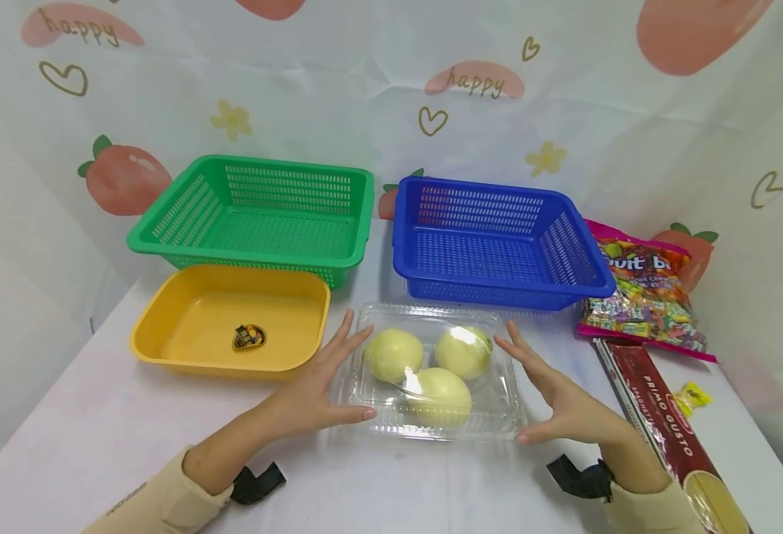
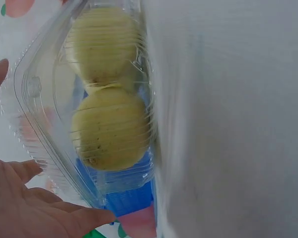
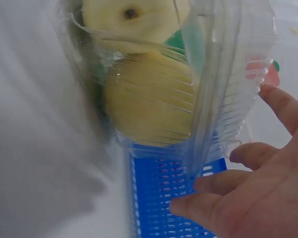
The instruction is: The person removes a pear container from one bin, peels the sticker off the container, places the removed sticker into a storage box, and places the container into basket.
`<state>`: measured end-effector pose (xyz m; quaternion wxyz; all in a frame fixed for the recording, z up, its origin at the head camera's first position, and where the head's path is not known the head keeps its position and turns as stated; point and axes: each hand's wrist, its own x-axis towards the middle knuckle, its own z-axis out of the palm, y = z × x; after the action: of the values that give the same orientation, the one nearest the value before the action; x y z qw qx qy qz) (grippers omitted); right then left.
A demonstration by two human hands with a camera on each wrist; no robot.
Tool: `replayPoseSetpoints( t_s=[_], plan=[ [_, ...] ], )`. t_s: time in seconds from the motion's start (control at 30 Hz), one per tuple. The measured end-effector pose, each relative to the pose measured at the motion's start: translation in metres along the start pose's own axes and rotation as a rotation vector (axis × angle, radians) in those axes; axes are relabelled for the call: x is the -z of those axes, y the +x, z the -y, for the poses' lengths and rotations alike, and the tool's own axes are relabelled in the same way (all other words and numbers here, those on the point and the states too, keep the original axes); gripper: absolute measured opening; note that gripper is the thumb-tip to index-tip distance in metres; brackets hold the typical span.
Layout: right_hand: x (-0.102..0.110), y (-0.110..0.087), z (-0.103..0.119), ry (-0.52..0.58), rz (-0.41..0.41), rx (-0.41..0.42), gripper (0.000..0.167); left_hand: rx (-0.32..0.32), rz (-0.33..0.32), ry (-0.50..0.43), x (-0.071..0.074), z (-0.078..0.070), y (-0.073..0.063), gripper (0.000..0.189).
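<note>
A clear plastic clamshell box (image 1: pixel 441 437) with its lid down sits on the white table, and three pale yellow round fruits (image 1: pixel 394 355) show through it. On its left side is my left hand (image 1: pixel 305 393), thumb and fingers spread, fingertips right at the box's edge. My right hand (image 1: pixel 565 404) flanks the opposite side in the same spread way, thumb near the front corner. Both wrist views show the ribbed wall of the box (image 2: pixel 111 183) close by the fingers, with the fruits (image 3: pixel 149 99) behind it.
Behind the box stand a green basket (image 1: pixel 285 256) and a blue basket (image 1: pixel 498 293). A yellow tray (image 1: pixel 231 363) at left holds a small dark badge-like piece (image 1: pixel 250 337). To the right lie a candy bag (image 1: pixel 645 289), a spaghetti pack (image 1: pixel 665 415) and a small yellow wrapped candy (image 1: pixel 692 398).
</note>
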<state>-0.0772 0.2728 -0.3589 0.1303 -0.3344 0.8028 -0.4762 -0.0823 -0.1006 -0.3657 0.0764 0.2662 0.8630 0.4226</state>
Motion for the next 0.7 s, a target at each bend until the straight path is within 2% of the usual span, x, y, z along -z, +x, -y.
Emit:
replayPoseSetpoints(
  t_s=[0.13, 0.27, 0.5, 0.7],
  plan=[
    [-0.005, 0.002, -0.006, -0.030, 0.014, 0.006, 0.105, 0.006, 0.018, 0.016, -0.003, 0.003, 0.000, 0.104],
    [-0.013, 0.006, -0.012, -0.041, -0.001, 0.001, 0.104, 0.028, 0.040, -0.025, -0.007, 0.007, 0.000, 0.107],
    [-0.029, 0.014, -0.023, 0.026, -0.119, 0.010, 0.105, 0.068, 0.054, -0.127, -0.015, 0.009, 0.001, 0.105],
    [-0.033, 0.017, -0.026, 0.022, -0.173, 0.027, 0.105, 0.078, 0.052, -0.140, -0.016, 0.011, 0.002, 0.102]
  ],
)
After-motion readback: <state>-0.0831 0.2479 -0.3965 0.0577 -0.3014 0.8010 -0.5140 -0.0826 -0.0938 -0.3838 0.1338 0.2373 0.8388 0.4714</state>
